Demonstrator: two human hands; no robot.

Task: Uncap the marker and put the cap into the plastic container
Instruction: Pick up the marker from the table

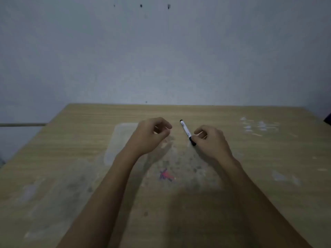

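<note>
A marker (185, 129) with a white barrel and a black cap on its near end lies slanted on the wooden table (250, 176). My right hand (212, 142) sits just right of it, fingers curled, thumb against the capped end; whether it grips the marker is unclear. My left hand (150, 136) hovers with loosely curled fingers and nothing in it, over the right edge of a clear plastic container (120, 140) that lies flat on the table. The hand and forearm hide part of the container.
A pink and dark scribble (166, 175) marks the tabletop between my forearms. Pale smudges (258, 127) show at the far right. A grey wall (161, 51) rises right behind the table's far edge.
</note>
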